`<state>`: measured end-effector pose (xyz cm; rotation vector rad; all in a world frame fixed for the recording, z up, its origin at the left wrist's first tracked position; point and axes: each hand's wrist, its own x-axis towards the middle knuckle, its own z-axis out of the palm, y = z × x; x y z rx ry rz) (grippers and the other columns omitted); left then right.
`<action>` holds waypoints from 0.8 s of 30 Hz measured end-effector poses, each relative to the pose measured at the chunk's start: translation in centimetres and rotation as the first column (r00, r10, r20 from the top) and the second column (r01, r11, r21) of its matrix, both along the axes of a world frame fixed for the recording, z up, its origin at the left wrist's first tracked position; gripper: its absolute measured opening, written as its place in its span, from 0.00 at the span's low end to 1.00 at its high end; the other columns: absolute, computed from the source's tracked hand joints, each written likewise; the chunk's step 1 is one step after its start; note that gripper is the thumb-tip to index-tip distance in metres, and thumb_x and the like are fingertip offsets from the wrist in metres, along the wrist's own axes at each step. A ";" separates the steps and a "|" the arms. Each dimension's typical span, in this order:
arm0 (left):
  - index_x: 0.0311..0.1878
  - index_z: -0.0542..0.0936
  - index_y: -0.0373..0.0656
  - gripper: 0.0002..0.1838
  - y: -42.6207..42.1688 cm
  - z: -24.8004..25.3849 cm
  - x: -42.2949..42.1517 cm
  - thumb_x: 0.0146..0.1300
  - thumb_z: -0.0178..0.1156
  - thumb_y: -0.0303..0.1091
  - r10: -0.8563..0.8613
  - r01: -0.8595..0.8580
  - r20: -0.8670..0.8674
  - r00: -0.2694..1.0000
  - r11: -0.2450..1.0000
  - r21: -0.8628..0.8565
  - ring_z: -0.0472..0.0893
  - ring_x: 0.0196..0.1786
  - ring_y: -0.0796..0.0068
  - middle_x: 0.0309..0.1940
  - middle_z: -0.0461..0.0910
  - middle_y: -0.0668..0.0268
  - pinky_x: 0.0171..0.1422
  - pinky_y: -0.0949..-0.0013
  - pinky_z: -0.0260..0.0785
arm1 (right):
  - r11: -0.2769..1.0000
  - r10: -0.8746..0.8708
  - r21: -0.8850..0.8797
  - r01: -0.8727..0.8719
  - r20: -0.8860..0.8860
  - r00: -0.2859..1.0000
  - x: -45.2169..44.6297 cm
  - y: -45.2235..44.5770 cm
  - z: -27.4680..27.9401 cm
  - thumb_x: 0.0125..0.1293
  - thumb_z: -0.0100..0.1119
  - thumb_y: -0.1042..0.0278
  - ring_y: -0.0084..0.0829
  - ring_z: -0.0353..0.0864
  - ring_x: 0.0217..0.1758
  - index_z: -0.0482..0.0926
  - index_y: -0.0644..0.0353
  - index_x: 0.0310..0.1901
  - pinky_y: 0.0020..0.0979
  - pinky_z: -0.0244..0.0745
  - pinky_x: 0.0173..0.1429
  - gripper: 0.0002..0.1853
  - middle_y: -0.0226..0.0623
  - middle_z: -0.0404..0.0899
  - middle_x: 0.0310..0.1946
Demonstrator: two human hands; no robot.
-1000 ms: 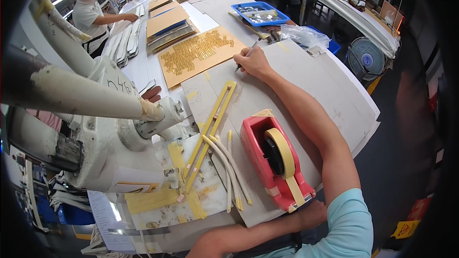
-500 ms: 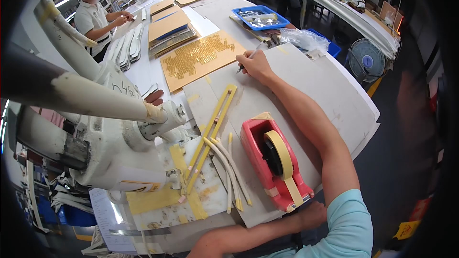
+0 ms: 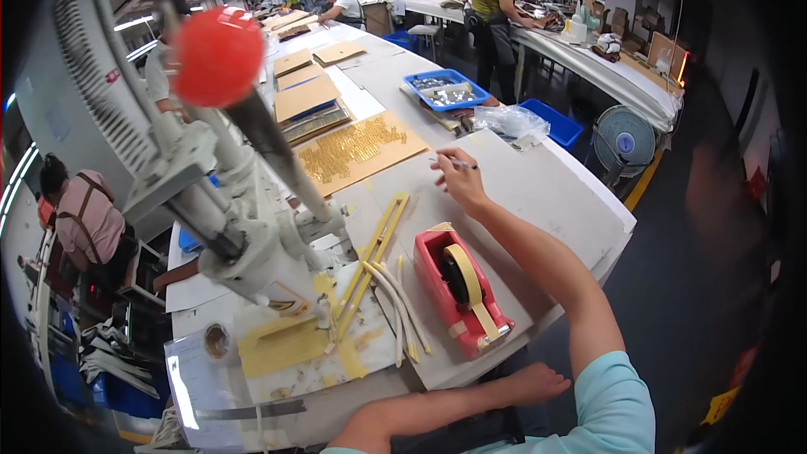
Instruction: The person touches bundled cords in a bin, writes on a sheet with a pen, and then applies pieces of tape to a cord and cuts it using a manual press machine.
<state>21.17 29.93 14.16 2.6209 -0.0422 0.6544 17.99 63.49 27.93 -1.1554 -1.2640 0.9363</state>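
Observation:
My right hand (image 3: 459, 178) is over the far part of the grey board (image 3: 521, 202), its fingers closed around a slim pen (image 3: 466, 166). The pen lies nearly level across the fingers. My left hand (image 3: 542, 382) rests by the near edge of the table, curled into a loose fist with nothing visible in it. Between my arms stands a red tape dispenser (image 3: 429, 265) with a roll of yellowish tape (image 3: 467, 277). Left of it lie several cream strips (image 3: 393, 303) and a narrow yellow frame (image 3: 370, 261).
A press with a red ball knob (image 3: 216, 56) towers at the left. Beyond the board are a tan sheet covered in gold pieces (image 3: 357, 147), stacked brown boards (image 3: 307, 101) and a blue tray (image 3: 445, 90). A fan (image 3: 624, 143) stands right; several people work farther back.
My right hand has turned, and the pen has swung from pointing down at the board to nearly level. The head view has tilted up and left, bringing the red knob into sight.

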 end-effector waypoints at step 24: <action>0.46 0.77 0.33 0.18 -3.9 29.0 -22.0 0.71 0.59 0.43 0.362 0.813 0.810 0.461 0.193 -0.549 0.81 0.41 0.55 0.41 0.78 0.48 0.44 0.56 0.76 | 0.993 -0.055 0.110 0.038 0.156 0.986 2.7 -2.4 -3.3 0.61 0.45 0.88 0.27 0.87 0.34 0.68 0.61 0.70 0.27 0.82 0.35 0.33 0.45 0.81 0.59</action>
